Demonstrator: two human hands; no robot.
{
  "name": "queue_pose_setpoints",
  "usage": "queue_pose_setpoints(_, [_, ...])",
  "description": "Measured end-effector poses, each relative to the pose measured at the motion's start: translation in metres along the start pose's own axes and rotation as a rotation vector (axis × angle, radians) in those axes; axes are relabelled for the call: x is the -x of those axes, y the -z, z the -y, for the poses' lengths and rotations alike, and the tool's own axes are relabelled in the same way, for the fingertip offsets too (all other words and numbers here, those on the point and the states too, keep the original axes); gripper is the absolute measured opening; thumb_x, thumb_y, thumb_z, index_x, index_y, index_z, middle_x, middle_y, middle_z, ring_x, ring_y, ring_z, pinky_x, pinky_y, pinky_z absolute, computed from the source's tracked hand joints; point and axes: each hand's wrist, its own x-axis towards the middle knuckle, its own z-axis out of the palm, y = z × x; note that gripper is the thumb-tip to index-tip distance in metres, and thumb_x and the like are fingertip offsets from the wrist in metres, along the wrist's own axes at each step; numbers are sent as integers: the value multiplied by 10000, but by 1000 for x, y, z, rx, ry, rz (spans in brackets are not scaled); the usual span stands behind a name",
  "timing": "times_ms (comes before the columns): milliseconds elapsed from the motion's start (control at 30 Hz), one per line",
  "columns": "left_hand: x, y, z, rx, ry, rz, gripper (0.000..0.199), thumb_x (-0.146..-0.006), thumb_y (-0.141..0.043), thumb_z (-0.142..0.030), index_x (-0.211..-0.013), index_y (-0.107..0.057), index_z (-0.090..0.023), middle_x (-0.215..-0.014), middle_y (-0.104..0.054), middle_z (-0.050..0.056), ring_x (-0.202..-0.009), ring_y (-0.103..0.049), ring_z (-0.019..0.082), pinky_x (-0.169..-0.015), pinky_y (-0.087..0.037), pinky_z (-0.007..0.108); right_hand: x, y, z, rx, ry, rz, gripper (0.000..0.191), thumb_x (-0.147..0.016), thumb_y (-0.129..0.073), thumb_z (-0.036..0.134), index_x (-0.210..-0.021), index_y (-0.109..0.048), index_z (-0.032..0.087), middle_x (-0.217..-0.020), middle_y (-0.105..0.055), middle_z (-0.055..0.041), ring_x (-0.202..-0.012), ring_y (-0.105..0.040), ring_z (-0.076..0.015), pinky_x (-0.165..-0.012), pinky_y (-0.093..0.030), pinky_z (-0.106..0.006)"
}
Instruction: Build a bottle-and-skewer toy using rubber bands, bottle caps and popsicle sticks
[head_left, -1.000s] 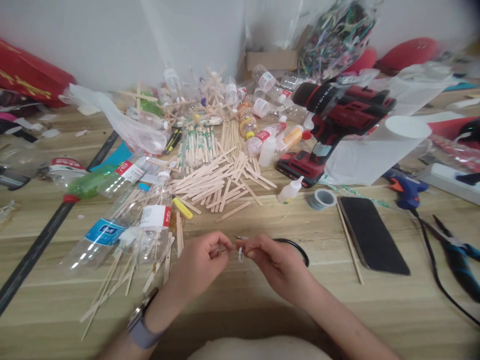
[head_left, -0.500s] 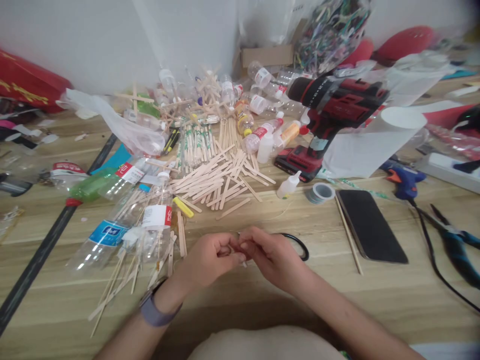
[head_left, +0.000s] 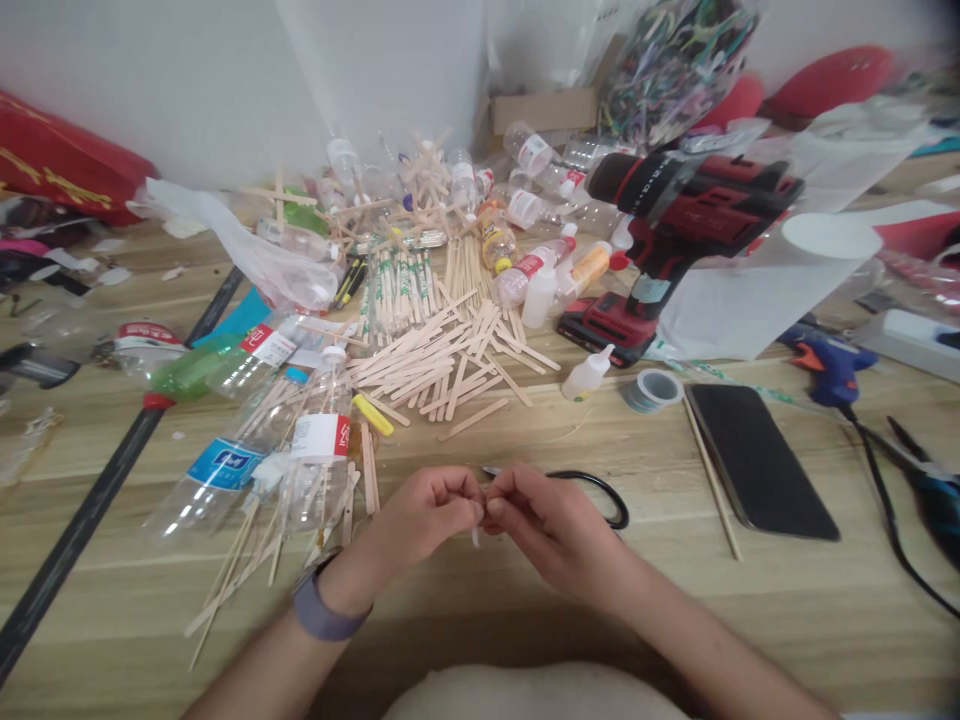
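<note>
My left hand (head_left: 439,510) and my right hand (head_left: 544,515) meet fingertip to fingertip above the wooden table (head_left: 480,610). Both are closed in a pinch. A small white strip (head_left: 475,538) pokes out below my left fingertips; whatever else lies between the fingers is too small to make out. Behind my right hand lie black-handled scissors (head_left: 611,500), partly hidden by it. Loose craft sticks (head_left: 435,365) are heaped beyond my hands, with a yellow marker (head_left: 373,414) nearer to my left hand.
Plastic bottles (head_left: 320,450) and sticks lie at left beside a long dark bar (head_left: 82,530). A red drill (head_left: 675,220), small glue bottle (head_left: 589,374), tape roll (head_left: 652,390), phone (head_left: 761,460), glue gun (head_left: 832,365) and pliers (head_left: 937,500) are at right.
The view has shifted slightly, so the table items appear a little farther right. My fingertips have shifted a little, and the scissors' tip shows more between my hands.
</note>
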Motion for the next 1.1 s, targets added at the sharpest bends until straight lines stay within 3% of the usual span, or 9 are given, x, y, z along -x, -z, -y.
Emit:
queue_pose_setpoints(433, [0, -1, -2, 33, 1, 11, 155, -682, -532, -339, -623, -469, -211, -511, -389, -84, -467, -289, 78, -470, -208, 231, -1, 1, 2, 18, -36, 8, 151, -933, -462, 228, -785, -493, 230, -646, -619, 22, -538, -539, -117, -507, -390, -210])
queue_pose_setpoints(600, [3, 1, 0, 2, 20, -103, 228, -763, -581, -426, -767, -541, -201, -538, -454, -87, -443, -300, 72, -454, -193, 232, -1, 4, 2, -19, -43, -21, 156, -949, -450, 234, -811, -523, 226, -689, -678, 2, -572, -604, -120, -527, -429, -209])
queue_pose_setpoints(700, [6, 4, 0, 8, 58, -170, 246, -761, -584, -405, -646, -517, -199, -501, -394, -91, -437, -288, 70, -444, -185, 235, 0, 7, 2, -13, -39, -31, 147, -960, -442, 239, -834, -517, 231, -708, -702, -7, -603, -644, -129, -540, -454, -212])
queue_pose_setpoints(800, [9, 6, 0, 153, 114, -158, 246, -743, -586, -387, -595, -513, -205, -422, -293, -107, -404, -202, 69, -421, -132, 244, 2, 11, 3, 14, -23, -11, 152, -978, -440, 256, -854, -524, 233, -761, -718, -20, -667, -670, -143, -567, -468, -223])
queue_pose_setpoints(933, [13, 4, 2, 328, 133, -138, 277, -770, -593, -468, -751, -616, -193, -403, -238, -128, -405, -125, 77, -413, -97, 248, 4, 16, 4, 30, 29, 29, 161, -989, -428, 255, -870, -534, 234, -818, -707, -26, -740, -665, -149, -617, -477, -233])
queue_pose_setpoints(1100, [16, -6, 0, 169, 95, -198, 323, -837, -547, -501, -875, -629, -192, -452, -299, -114, -422, -218, 92, -420, -153, 243, -1, 15, 7, 78, 125, 8, 172, -951, -435, 163, -816, -508, 240, -699, -609, 28, -612, -567, -113, -579, -433, -199])
